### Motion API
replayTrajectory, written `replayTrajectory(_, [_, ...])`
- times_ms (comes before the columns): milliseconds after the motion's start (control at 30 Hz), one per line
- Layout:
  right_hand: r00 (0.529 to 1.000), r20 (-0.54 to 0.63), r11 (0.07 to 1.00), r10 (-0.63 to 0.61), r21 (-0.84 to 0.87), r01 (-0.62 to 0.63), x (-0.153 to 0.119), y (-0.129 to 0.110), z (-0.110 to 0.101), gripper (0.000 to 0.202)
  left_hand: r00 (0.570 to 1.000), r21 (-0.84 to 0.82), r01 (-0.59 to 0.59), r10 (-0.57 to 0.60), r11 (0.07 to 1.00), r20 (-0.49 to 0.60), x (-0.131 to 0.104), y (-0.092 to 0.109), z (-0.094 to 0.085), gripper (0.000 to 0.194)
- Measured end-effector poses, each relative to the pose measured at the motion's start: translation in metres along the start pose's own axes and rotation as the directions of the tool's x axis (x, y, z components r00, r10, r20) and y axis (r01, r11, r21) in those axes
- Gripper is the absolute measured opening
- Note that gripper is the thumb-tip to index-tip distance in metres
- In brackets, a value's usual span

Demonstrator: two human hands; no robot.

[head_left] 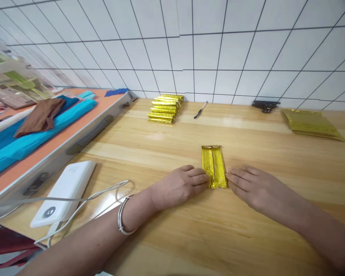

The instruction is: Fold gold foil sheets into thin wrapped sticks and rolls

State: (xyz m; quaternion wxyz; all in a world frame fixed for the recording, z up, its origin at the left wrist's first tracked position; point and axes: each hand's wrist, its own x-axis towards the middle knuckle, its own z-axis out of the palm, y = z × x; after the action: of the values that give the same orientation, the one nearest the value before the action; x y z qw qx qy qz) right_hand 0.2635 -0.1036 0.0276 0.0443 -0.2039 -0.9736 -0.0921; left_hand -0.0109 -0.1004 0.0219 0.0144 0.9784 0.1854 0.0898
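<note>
Around the yellow-gold foil piece (218,165), bare wood lies open toward 12 o'clock and 6 o'clock; the table (172,245) ends at the tiled wall (207,53) behind and an orange-topped raised surface (103,100) at 9 to 10. The foil is crinkled and shiny, an upright rectangle with one lengthwise seam. The left hand (184,184) lays its fingers together over its left edge; the right hand's (253,186) straight fingertips meet its right edge. Both thumbs are hidden, so I cannot tell whether either hand pinches. One pile of glossy foil strips (165,110), overlapping beyond a sure count, sits at 11; one pen (200,110) at 12; one black object (266,106) at 1; flat gold sheets (313,124) at 2; one white power bank (64,193) between 8 and 9.
</note>
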Motion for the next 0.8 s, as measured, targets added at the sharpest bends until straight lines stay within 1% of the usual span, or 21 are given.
replayTrajectory(133, [1.0,-0.017,1.0,0.014,-0.021,-0.015,0.005,-0.003,-0.004,0.035,1.0,-0.017,0.004,-0.004,1.0,-0.006,0.0,-0.001,0.001,0.029])
replayTrajectory(333, [0.995,-0.06,0.997,0.08,-0.008,-0.081,0.008,-0.002,-0.003,0.033,0.999,0.031,-0.046,0.047,0.998,-0.026,-0.003,-0.002,0.002,0.028])
replayTrajectory(467, [0.997,-0.072,0.999,0.033,-0.023,-0.035,0.01,-0.001,-0.001,0.036,0.998,0.042,-0.053,0.054,0.998,-0.017,-0.004,-0.003,0.001,0.029])
replayTrajectory(567, [0.997,-0.083,1.0,0.007,0.028,-0.005,0.01,0.0,0.006,0.031,0.999,0.015,-0.046,0.046,0.999,-0.016,-0.004,-0.005,0.003,0.029])
replayTrajectory(667, [0.992,-0.115,0.995,0.058,0.093,-0.047,0.01,0.001,0.015,0.026,0.999,-0.049,0.005,-0.006,0.999,-0.033,-0.003,-0.004,0.006,0.029])
replayTrajectory(800, [0.974,-0.149,0.976,0.168,0.163,-0.144,0.009,0.0,0.024,0.021,0.983,-0.153,0.161,-0.172,0.975,-0.062,0.003,0.003,0.009,0.026])
